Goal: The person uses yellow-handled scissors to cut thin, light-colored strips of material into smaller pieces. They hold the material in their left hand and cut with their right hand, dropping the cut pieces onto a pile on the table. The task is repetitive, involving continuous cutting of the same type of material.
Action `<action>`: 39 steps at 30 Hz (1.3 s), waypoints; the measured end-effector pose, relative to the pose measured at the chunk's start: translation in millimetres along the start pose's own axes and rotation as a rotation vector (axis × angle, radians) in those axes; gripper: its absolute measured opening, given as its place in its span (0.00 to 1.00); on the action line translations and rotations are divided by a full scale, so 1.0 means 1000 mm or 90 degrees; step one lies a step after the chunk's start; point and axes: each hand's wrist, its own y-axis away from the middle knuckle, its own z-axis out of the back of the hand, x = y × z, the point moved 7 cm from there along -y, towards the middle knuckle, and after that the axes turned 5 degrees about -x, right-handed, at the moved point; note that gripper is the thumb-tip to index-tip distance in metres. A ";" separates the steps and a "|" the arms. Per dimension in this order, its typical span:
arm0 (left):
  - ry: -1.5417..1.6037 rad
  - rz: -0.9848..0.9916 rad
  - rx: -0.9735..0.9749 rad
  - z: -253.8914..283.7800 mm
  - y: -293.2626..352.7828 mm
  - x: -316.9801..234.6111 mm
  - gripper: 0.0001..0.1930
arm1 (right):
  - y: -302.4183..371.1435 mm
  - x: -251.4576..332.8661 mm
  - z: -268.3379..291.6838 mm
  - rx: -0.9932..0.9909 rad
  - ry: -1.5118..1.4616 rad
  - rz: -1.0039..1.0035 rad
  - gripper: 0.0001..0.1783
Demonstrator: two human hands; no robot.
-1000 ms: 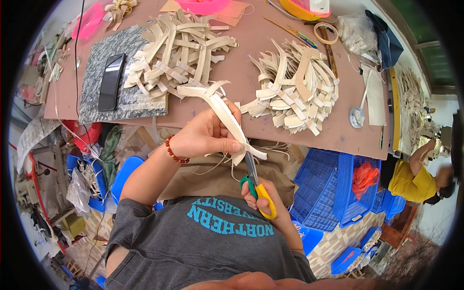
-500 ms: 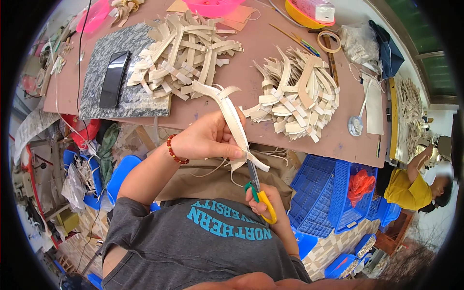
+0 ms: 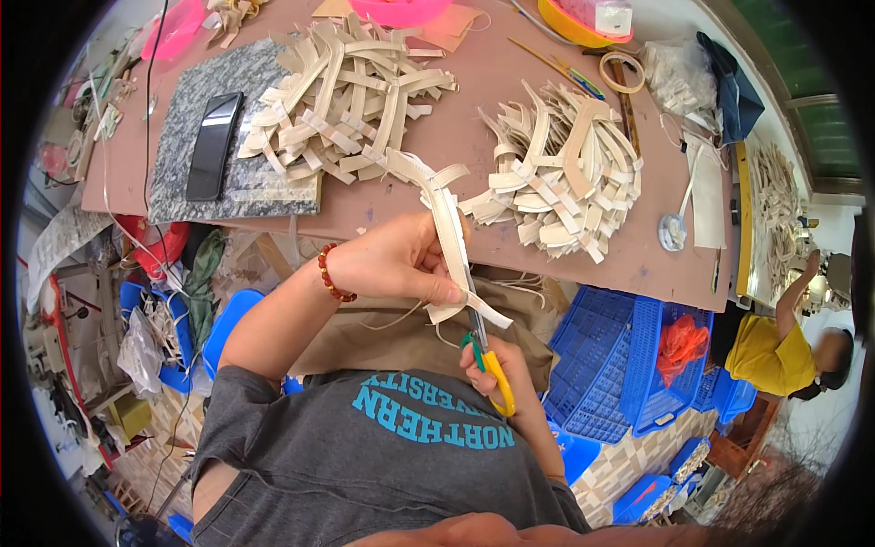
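My left hand (image 3: 401,262) pinches a cream strap piece (image 3: 446,219) with forked ends, held upright over the table's front edge. In my right hand (image 3: 497,376) is a pair of scissors (image 3: 498,369) with yellow and green handles. Their blades point up along the right side of the strap piece, beside my left thumb; whether they are cutting cannot be made out. Behind my left hand a heap of similar cream strap pieces (image 3: 351,96) rests partly on a grey marbled slab (image 3: 196,164). A second heap of strap pieces (image 3: 561,173) lies to the right.
A black phone (image 3: 215,146) lies on the slab. Blue plastic crates (image 3: 592,365) stand below the table's right front edge. A tape roll (image 3: 622,72) and pens (image 3: 556,68) lie at the back. Another person in a yellow shirt (image 3: 770,354) works at far right.
The strap piece has tilted slightly, its top end shifting right. The scissors have moved a little upward along its edge. The other person's arm has risen.
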 end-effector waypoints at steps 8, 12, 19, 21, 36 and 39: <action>-0.014 -0.016 -0.030 0.004 -0.003 0.003 0.21 | 0.000 0.000 0.010 -0.052 0.060 0.020 0.18; 0.023 -0.098 -0.084 0.012 -0.005 0.002 0.19 | -0.002 -0.011 0.019 -0.097 0.028 0.000 0.18; 0.040 -0.085 -0.182 0.018 -0.004 0.001 0.11 | -0.004 -0.003 0.014 -0.077 0.083 0.026 0.10; 0.072 -0.073 -0.187 0.020 -0.006 0.002 0.12 | -0.004 -0.005 0.014 -0.074 0.077 0.023 0.09; 0.000 -0.079 -0.223 0.006 0.001 0.007 0.17 | -0.007 -0.002 -0.003 0.037 -0.098 0.013 0.22; -0.005 -0.081 -0.217 0.004 0.003 0.006 0.17 | -0.008 0.000 -0.002 0.033 -0.068 0.020 0.23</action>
